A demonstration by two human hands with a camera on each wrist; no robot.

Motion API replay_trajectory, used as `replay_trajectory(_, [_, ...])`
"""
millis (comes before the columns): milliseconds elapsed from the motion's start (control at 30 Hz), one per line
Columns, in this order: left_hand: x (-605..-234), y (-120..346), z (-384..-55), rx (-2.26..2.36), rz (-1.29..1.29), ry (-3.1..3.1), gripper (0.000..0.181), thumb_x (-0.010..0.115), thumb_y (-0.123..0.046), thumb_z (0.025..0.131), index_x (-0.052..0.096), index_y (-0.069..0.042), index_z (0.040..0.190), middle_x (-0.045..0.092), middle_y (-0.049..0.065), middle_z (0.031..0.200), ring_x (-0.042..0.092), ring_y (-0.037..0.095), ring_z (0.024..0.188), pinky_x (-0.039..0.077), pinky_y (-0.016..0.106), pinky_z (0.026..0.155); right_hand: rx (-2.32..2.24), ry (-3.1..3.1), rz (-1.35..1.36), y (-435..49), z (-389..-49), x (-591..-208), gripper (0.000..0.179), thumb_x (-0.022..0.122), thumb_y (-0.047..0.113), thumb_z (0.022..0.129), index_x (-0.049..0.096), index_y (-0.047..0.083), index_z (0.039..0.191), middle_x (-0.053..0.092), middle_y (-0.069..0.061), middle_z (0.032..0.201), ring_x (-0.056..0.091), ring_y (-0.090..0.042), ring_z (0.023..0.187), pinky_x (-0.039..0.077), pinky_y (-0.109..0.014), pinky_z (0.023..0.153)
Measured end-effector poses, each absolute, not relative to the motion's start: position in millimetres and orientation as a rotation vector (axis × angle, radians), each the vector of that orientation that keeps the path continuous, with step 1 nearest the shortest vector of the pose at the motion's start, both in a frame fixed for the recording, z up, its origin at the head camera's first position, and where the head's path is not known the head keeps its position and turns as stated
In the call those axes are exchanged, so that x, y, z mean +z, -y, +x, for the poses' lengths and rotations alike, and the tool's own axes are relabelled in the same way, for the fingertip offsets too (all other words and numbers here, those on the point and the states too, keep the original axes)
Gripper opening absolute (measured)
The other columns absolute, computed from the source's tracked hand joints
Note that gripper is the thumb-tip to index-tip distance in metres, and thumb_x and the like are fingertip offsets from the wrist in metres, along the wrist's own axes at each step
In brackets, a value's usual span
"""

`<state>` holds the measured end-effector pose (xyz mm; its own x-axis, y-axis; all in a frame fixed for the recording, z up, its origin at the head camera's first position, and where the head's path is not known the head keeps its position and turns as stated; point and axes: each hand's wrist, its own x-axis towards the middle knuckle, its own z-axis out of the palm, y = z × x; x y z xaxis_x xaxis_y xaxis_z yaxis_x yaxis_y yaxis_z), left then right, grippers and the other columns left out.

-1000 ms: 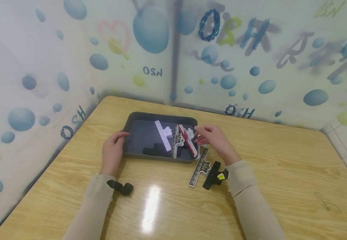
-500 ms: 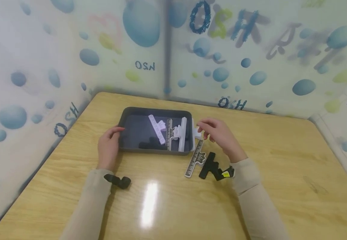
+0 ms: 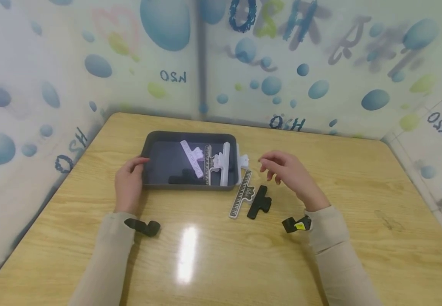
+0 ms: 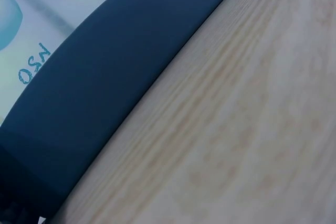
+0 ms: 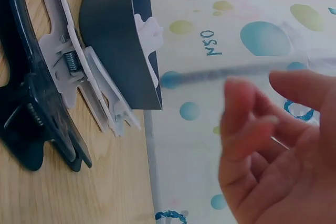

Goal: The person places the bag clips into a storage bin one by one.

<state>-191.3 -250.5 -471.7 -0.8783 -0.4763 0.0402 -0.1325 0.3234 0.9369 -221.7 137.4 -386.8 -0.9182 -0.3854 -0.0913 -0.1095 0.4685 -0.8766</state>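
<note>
My left hand (image 3: 129,182) grips the left end of a dark grey tray (image 3: 190,187), a fingertip over its rim. Filling much of the left wrist view is the tray's outer wall (image 4: 121,45). Inside the tray lie a lilac clip (image 3: 191,158), a piano-key clip (image 3: 207,168), a white clip (image 3: 225,163) and a dark clip (image 3: 178,179). To the right of the tray my right hand (image 3: 286,172) hovers with loosely bent fingers and nothing in them. Nearest to it on the table are another white clip (image 3: 244,161), a second piano-key clip (image 3: 240,197) and a black clip (image 3: 260,203).
The wooden table (image 3: 221,255) meets a patterned wall (image 3: 312,55) at the back and on the left. In the right wrist view, the black clip (image 5: 37,77) lies beside a clip's pale underside (image 5: 79,61), close to the tray's corner.
My right hand has let go of a red-printed clip at the tray's right end and drawn away rightward. That clip now shows a white side. My left hand stays on the tray.
</note>
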Motion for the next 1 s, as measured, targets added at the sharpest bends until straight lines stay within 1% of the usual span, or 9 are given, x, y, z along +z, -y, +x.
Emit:
replay_trajectory(100, [-470,251,-192,-1.575,0.550,2.283,0.028,0.040,-0.022,0.093,0.064,-0.017,0.107,0.047,-0.010,0.129,0.037,0.004,0.120,0.031,0.030,0.094,-1.304,-2.442,-0.500,-136,-221,-386,0.033,0.049,0.042,0.089,0.056,0.017,0.108,0.059,-0.016,0.098,0.057,-0.033,0.079,0.047,-0.043,0.062])
replay_trajectory(267, [-466,251,-193,-1.591,0.554,2.259,0.028,0.040,-0.021,0.093,0.063,-0.015,0.108,0.047,-0.008,0.130,0.037,0.006,0.120,0.031,0.031,0.095,-1.118,-2.422,-0.593,-135,-221,-388,0.030,0.048,0.036,0.091,0.060,0.010,0.100,0.062,-0.013,0.088,0.060,-0.027,0.072,0.049,-0.041,0.063])
replay_trajectory(367, [-466,251,-195,-1.599,0.556,2.261,0.028,0.040,-0.023,0.093,0.063,-0.015,0.108,0.047,-0.008,0.130,0.036,0.005,0.121,0.030,0.031,0.096,-1.013,-2.417,-0.610,-135,-221,-389,0.030,0.048,0.032,0.092,0.062,0.006,0.091,0.063,-0.010,0.079,0.059,-0.027,0.066,0.049,-0.042,0.060])
replay_trajectory(500, [-467,250,-195,-1.595,0.551,2.271,0.027,0.041,-0.023,0.093,0.063,-0.016,0.107,0.047,-0.009,0.130,0.036,0.005,0.120,0.030,0.030,0.096,-0.847,-2.438,-0.576,-136,-221,-391,0.037,0.048,0.036,0.091,0.063,0.005,0.078,0.062,-0.006,0.066,0.057,-0.026,0.057,0.048,-0.042,0.054])
replay_trajectory(633, [-467,250,-194,-1.592,0.546,2.277,0.028,0.041,-0.023,0.093,0.063,-0.016,0.108,0.046,-0.007,0.130,0.037,0.006,0.120,0.031,0.032,0.095,-0.699,-2.442,-0.494,-137,-220,-396,0.041,0.051,0.040,0.088,0.063,0.005,0.069,0.060,-0.004,0.057,0.057,-0.020,0.050,0.047,-0.037,0.049])
replay_trajectory(800, [-468,252,-193,-1.568,0.544,2.273,0.027,0.042,-0.023,0.093,0.064,-0.016,0.106,0.048,-0.007,0.129,0.037,0.006,0.120,0.030,0.032,0.096,-0.581,-2.452,-0.411,-138,-217,-401,0.044,0.052,0.043,0.087,0.062,0.006,0.064,0.061,-0.005,0.054,0.059,-0.018,0.049,0.047,-0.031,0.047])
replay_trajectory(900, [-469,252,-193,-1.559,0.540,2.276,0.026,0.043,-0.022,0.092,0.064,-0.016,0.106,0.048,-0.006,0.128,0.039,0.006,0.119,0.031,0.031,0.095,-0.545,-2.464,-0.377,-139,-216,-403,0.046,0.052,0.045,0.086,0.062,0.006,0.064,0.061,-0.004,0.055,0.059,-0.017,0.050,0.048,-0.030,0.048])
replay_trajectory(1000, [-470,251,-191,-1.562,0.543,2.277,0.026,0.043,-0.023,0.092,0.065,-0.016,0.105,0.048,-0.006,0.129,0.039,0.007,0.118,0.031,0.031,0.094,-0.518,-2.462,-0.366,-140,-216,-403,0.042,0.055,0.045,0.084,0.062,0.006,0.067,0.062,-0.004,0.056,0.060,-0.017,0.051,0.048,-0.030,0.049])
